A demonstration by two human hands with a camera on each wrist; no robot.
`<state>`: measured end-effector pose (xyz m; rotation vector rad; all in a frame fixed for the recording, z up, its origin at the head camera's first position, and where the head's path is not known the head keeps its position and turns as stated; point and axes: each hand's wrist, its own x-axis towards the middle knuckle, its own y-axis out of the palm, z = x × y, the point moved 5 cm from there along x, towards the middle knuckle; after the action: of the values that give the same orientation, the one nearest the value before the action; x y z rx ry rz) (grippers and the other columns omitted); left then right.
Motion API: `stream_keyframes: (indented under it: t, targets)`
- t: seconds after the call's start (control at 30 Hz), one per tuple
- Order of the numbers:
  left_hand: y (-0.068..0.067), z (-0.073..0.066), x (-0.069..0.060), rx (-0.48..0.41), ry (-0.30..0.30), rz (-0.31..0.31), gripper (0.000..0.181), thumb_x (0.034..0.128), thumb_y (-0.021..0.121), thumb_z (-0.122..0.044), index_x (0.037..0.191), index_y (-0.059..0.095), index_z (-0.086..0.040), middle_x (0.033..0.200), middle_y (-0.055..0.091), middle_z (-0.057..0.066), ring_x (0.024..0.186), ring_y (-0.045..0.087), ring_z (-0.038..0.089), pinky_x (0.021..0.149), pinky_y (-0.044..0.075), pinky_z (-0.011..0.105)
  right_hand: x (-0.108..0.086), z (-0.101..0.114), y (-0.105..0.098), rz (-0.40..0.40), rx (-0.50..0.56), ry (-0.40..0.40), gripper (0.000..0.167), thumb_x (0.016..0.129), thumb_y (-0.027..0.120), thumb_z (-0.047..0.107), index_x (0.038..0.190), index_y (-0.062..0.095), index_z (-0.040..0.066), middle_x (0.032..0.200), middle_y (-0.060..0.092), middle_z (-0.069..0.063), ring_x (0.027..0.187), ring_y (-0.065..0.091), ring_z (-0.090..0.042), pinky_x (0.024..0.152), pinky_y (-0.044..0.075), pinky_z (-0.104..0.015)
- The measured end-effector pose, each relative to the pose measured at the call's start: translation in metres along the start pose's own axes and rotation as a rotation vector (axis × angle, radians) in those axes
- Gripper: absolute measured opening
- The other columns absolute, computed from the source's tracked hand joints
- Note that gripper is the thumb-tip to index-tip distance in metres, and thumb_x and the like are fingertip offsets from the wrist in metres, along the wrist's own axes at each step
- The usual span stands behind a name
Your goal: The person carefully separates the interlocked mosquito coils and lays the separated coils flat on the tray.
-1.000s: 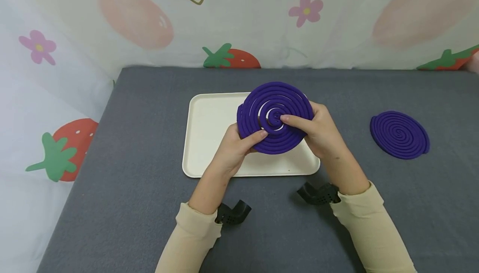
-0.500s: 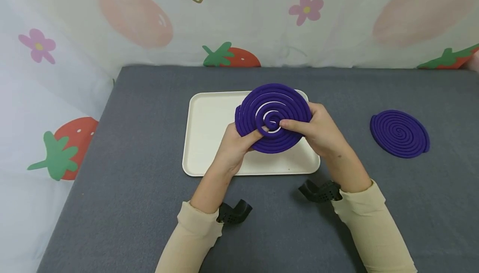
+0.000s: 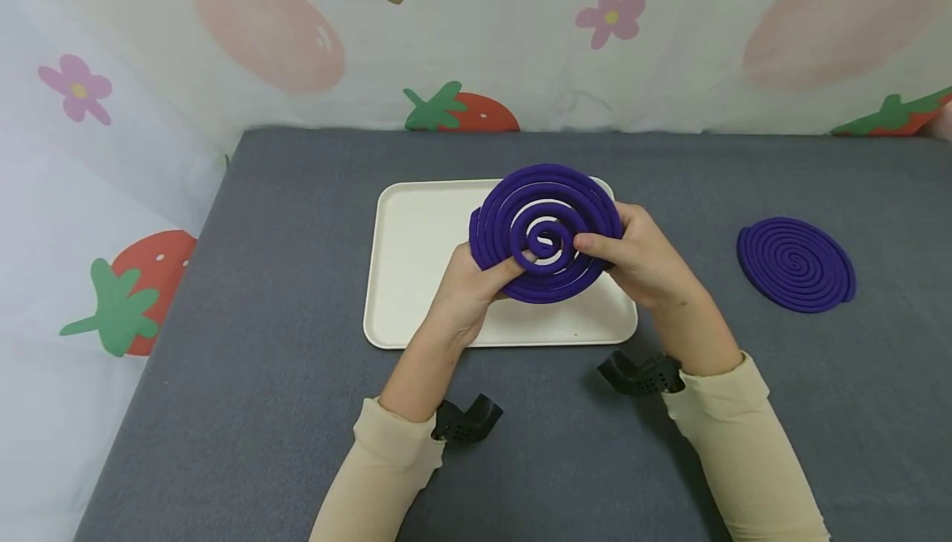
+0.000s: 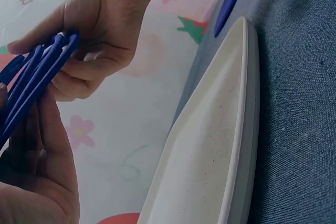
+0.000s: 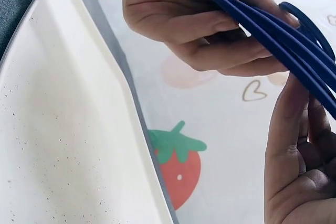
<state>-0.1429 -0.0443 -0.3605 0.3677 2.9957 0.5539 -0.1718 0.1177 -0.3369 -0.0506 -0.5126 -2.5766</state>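
Note:
A round purple spiral mat, wound like a coiled rope, is held up above the white tray. My left hand grips its lower left side, thumb on the face, fingers behind. On the right side my right hand pinches it, the thumb near the centre coils. The inner coils stand apart, with gaps showing the tray through them. Seen edge-on in the right wrist view, the mat has its coils spread out of one plane. In the left wrist view the mat is partly cut off.
A second purple spiral mat lies flat on the grey cloth-covered table, right of the tray. Behind the table hangs a pale curtain printed with strawberries and flowers. A black wrist mount sits on each forearm.
The inner coils of the held mat have spread further apart, and the gaps between them are wider. My right thumb has shifted slightly right, away from the centre.

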Motion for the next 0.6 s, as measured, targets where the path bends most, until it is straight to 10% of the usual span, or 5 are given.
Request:
stream_keyframes:
  t: [0.6]
  targets:
    - [-0.003, -0.002, 0.0, 0.051, -0.027, -0.08, 0.024, 0.089, 0.057, -0.006, 0.109, 0.059, 0.007, 0.075, 0.067, -0.004, 0.068, 0.066, 0.008, 0.062, 0.056, 0.024, 0.0, 0.01, -0.011, -0.236, -0.172, -0.118, 0.011, 0.081, 0.071, -0.001, 0.087, 0.071, 0.009, 0.079, 0.065, -0.004, 0.063, 0.062, -0.009, 0.057, 0.052, -0.02]
